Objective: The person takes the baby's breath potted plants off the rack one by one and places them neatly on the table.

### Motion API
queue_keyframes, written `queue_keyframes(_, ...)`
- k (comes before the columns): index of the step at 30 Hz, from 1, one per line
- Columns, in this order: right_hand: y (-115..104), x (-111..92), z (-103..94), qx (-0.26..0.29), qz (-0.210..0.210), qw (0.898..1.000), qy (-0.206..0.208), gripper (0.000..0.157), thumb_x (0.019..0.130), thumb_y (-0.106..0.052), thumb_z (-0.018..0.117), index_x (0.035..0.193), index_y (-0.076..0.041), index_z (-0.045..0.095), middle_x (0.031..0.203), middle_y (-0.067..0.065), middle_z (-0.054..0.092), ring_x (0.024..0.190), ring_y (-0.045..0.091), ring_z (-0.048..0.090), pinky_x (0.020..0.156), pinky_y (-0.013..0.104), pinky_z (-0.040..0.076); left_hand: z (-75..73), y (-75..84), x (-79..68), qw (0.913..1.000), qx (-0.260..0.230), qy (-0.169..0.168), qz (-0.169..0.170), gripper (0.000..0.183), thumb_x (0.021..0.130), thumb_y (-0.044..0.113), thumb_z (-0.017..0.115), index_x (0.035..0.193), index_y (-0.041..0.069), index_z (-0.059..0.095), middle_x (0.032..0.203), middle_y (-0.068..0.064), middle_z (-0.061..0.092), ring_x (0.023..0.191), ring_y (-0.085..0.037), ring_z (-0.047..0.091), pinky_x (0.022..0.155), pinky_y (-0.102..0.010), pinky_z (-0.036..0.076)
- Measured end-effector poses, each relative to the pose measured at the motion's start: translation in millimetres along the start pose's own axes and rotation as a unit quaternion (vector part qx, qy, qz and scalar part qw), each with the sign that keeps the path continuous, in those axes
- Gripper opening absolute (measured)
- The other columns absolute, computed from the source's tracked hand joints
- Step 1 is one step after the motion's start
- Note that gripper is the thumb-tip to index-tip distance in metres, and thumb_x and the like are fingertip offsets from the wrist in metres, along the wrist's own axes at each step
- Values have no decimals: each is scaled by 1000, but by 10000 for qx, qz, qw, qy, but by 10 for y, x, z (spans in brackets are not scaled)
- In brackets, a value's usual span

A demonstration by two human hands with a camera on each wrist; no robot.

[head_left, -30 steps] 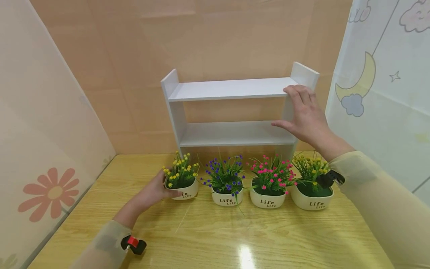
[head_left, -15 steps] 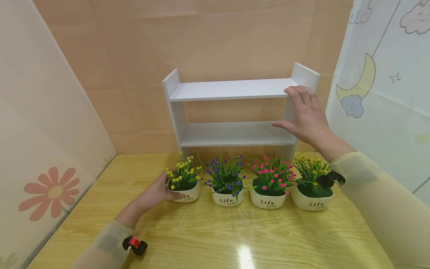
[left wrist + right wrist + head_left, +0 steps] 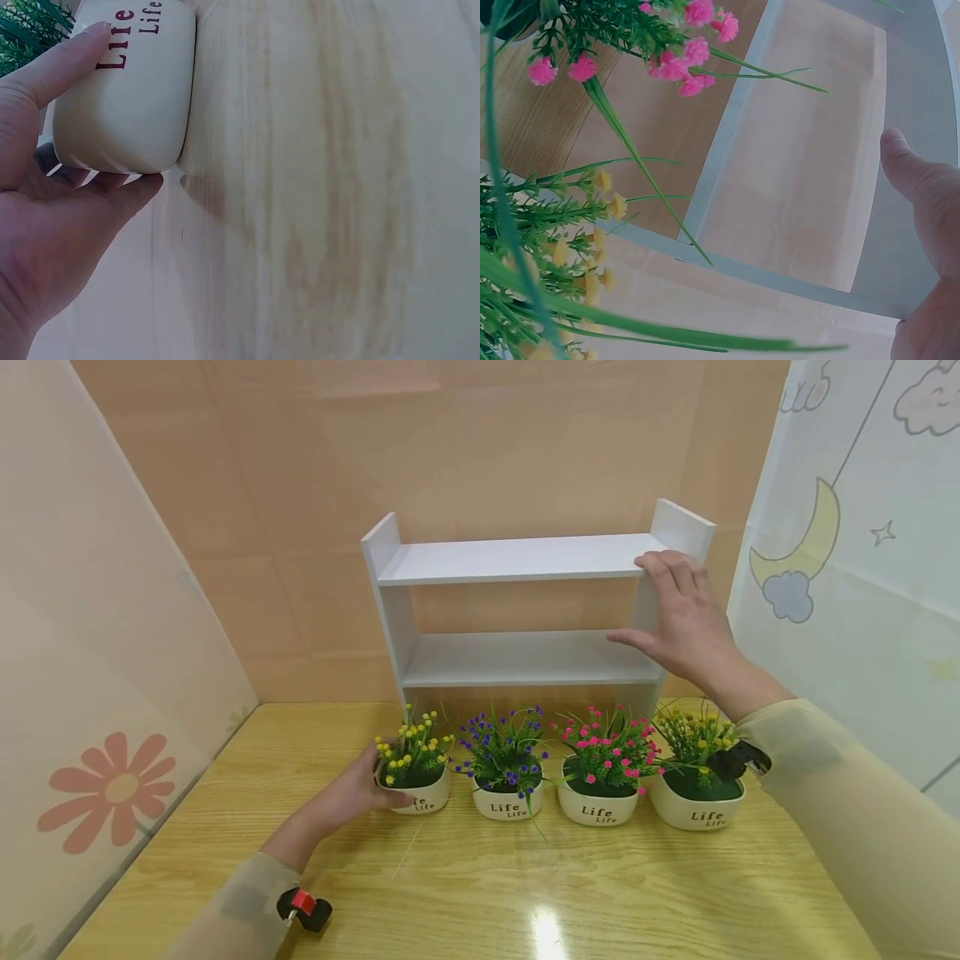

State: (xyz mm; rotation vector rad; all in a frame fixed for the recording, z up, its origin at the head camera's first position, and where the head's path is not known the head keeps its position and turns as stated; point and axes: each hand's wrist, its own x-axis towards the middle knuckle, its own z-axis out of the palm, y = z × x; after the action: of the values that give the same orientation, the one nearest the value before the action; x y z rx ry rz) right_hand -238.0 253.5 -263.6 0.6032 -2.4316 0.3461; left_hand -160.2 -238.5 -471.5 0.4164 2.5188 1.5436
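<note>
My left hand (image 3: pixel 357 792) grips the leftmost potted plant (image 3: pixel 420 795), an artificial one with yellow flowers in a cream pot marked "Life". The left wrist view shows the thumb (image 3: pixel 71 56) across the lettered front of the pot (image 3: pixel 131 97) and the other fingers against its side. The right hand (image 3: pixel 686 614) rests at the right end of the white two-tier shelf (image 3: pixel 517 558), fingertips over the upper board's front edge. Its thumb (image 3: pixel 906 161) stretches out apart from the fingers, in front of the shelf opening.
Along the shelf's foot stand a purple-flowered plant (image 3: pixel 507 806), a pink-flowered plant (image 3: pixel 597 808) and another yellow-flowered plant (image 3: pixel 697 810), below the right forearm. All share the wooden table (image 3: pixel 465 893). A peach backdrop (image 3: pixel 517 443) hangs behind, with patterned side walls.
The left hand and its yellow-flowered plant have shifted slightly right and toward me, closer to the purple-flowered plant. The right hand stays on the shelf.
</note>
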Motion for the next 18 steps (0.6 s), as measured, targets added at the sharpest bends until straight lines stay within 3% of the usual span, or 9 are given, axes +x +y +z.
queue_keyframes(18,7,-6,3,82,-49,9999,46,108,82,-30,101,163,-5,35,161,24,36,153,46,26,127,61,29,22,-12,1,9996,-190,-12,-188,97,85,19,99,161,12,39,161,-20,51,150,-41,48,123,-63,38)
